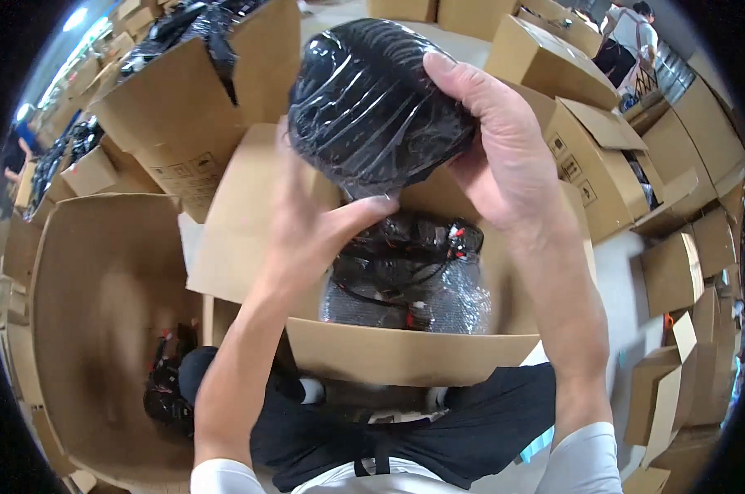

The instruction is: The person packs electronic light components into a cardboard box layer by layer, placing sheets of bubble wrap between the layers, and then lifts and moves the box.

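Observation:
Both my hands hold up a round black bundle wrapped in shiny clear plastic [372, 103]. My left hand [315, 222] grips its lower edge from below, thumb against the wrap. My right hand [496, 148] clasps its right side, fingers curled over the top. The bundle hangs above an open cardboard box [405, 354] in front of me. Inside that box lie black parts with red and black wires [414, 255] on bubble wrap.
A large open cardboard box [101, 272] stands at my left with a black item [167, 387] in its bottom. Several more cardboard boxes [586, 140] crowd the back and right. Other people stand at far left [18, 152] and top right [632, 33].

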Demonstrator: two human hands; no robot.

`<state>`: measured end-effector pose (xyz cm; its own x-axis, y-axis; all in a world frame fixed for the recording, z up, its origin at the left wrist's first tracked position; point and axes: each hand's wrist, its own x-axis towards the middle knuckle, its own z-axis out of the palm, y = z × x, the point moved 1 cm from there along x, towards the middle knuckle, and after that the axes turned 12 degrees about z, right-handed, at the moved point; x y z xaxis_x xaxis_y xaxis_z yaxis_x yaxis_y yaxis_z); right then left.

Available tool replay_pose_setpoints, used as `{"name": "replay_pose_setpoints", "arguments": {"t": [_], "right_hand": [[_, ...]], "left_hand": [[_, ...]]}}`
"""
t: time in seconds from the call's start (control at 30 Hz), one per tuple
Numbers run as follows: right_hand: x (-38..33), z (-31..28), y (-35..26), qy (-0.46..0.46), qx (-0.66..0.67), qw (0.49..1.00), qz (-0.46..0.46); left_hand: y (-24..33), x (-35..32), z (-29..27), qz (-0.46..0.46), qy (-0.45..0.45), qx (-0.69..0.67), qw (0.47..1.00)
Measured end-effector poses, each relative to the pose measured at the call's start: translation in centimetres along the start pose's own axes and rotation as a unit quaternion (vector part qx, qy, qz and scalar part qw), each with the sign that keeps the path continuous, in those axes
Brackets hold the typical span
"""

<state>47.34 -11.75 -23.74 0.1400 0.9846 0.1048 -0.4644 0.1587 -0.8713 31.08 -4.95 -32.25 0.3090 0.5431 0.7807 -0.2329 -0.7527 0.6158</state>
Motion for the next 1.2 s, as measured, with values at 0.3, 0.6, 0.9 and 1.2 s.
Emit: {"name": "replay_pose_setpoints", "arguments": {"t": [0.3, 0.6, 0.9, 1.2], "right_hand": [[1.7, -30.7, 12.5, 0.069, -0.213, 0.909, 0.350], [-5.9, -41.1, 33.8, 0.279, -0.296, 0.824, 0.394], [-6.7, -38.6, 32.0, 0.155, -0.711, 0.625, 0.281], [-7.3, -37.6, 25.1, -0.078, -0.765, 0.554, 0.320]], "left_hand": [[-18.2, -10.3, 3.4, -0.122, -0.602, 0.154, 0.774], [-7.4, -3.4, -5.9, -0.083, -0.554, 0.183, 0.808], [-0.5, -14.0, -37.9, -0.331, -0.004, 0.544, 0.771], [-3.2, -43.6, -51.6, -0.590, 0.049, 0.524, 0.612]]}}
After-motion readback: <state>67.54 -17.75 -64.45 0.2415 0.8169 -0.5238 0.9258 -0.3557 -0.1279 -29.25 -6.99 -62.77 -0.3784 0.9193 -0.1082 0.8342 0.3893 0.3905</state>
